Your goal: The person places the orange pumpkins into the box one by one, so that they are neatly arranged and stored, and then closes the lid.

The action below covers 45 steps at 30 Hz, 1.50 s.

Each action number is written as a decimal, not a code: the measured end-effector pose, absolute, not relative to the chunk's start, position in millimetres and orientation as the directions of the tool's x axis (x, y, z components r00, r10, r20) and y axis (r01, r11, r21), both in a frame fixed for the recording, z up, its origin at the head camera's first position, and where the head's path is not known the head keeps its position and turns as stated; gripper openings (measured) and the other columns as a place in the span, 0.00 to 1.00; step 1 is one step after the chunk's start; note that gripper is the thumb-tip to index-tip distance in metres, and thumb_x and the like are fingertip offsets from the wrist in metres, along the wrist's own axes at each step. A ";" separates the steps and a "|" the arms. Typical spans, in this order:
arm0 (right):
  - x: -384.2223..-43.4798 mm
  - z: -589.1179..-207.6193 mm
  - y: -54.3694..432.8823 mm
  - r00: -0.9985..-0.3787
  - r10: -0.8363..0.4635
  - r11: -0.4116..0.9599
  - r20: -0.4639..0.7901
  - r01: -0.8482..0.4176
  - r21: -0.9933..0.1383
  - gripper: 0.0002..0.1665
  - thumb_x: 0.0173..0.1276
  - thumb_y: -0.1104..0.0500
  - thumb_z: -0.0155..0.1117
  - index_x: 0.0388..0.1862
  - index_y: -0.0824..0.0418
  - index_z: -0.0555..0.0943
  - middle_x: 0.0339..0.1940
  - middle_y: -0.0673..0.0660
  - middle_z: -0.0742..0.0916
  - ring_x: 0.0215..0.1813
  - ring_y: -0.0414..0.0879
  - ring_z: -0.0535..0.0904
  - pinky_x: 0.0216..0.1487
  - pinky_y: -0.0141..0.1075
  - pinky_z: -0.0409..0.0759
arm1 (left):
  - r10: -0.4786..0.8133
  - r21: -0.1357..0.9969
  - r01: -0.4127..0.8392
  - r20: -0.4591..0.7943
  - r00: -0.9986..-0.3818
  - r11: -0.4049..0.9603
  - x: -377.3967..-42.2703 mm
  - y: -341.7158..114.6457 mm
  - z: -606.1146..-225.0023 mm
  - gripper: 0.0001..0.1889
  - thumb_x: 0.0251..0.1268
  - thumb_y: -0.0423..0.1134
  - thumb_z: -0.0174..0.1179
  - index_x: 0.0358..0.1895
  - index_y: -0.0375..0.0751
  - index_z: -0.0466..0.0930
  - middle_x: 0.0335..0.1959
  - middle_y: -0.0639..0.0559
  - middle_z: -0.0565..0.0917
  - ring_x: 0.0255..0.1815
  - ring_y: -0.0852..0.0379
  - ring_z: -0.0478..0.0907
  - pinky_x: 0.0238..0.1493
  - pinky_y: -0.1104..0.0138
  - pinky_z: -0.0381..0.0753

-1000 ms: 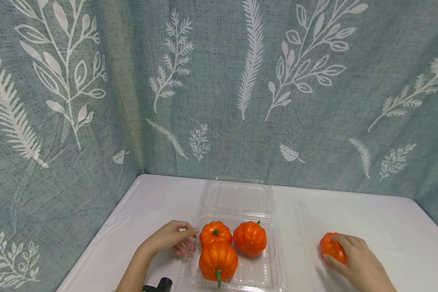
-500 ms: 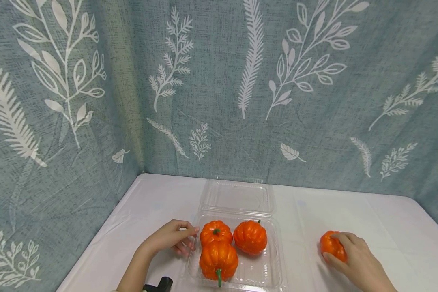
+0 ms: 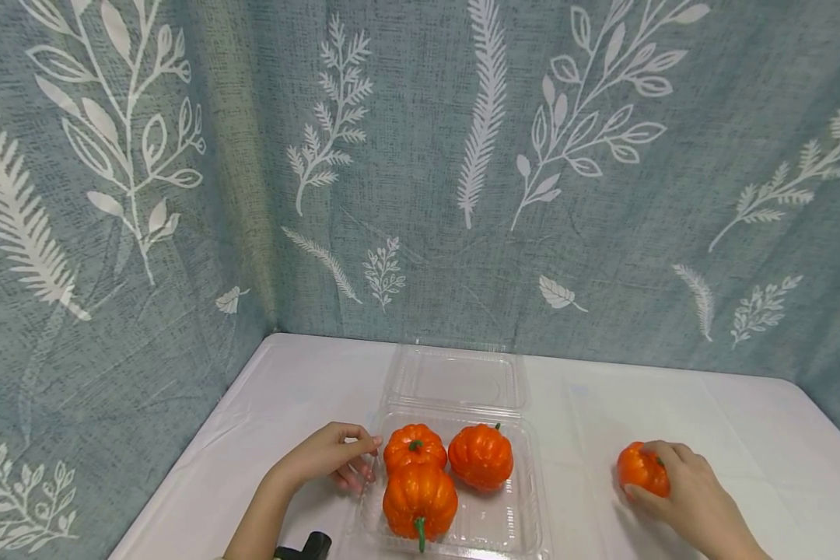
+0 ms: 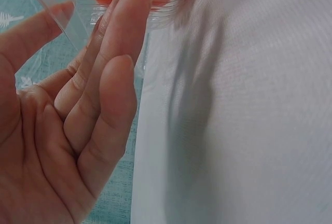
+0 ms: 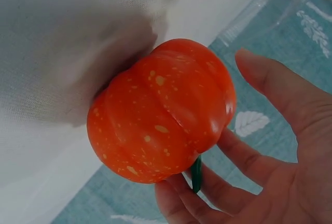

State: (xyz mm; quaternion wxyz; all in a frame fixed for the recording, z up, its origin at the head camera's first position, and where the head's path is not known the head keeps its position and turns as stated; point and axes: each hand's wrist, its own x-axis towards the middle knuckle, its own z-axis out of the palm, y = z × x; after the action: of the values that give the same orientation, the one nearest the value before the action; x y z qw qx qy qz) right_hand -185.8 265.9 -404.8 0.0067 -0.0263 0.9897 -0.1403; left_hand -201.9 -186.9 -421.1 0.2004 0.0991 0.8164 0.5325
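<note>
My left hand rests at the left rim of a clear plastic clamshell container. Its fingers are relaxed and spread, with the fingertips close against the plastic in the left wrist view. Inside the container sit three orange pumpkins with green stems: one at the back left, one at the front left and one at the right. My right hand is around a fourth speckled pumpkin on the table. Fingers touch its stem side, while the thumb tip appears slightly apart from it in the right wrist view.
The clear lid lies open behind the container. A white cloth covers the table. A teal curtain with white leaf prints stands behind it and along the left. A black object shows near my left forearm.
The pumpkin at my right hand has turned a little, so its green stem now shows. My right hand has shifted slightly right. The left hand and the container have stayed still.
</note>
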 end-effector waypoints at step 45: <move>-193.9 -407.4 264.5 -0.999 -0.011 0.970 0.050 -0.022 -0.244 0.39 0.44 0.49 0.74 0.50 0.70 0.70 0.42 0.71 0.78 0.34 0.57 0.74 0.35 0.53 0.78 | 0.375 0.909 -0.049 -0.219 -0.901 0.413 -203.2 -186.5 -421.8 0.19 0.67 0.49 0.51 0.37 0.32 0.78 0.24 0.45 0.85 0.16 0.57 0.80 0.20 0.67 0.78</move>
State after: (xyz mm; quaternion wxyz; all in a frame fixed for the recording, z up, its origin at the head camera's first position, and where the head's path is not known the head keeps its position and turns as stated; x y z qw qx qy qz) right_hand -193.9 264.5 -407.4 -0.0240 -0.0083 0.9921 -0.1230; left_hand -203.2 -186.5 -421.8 0.1989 0.0996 0.8168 0.5323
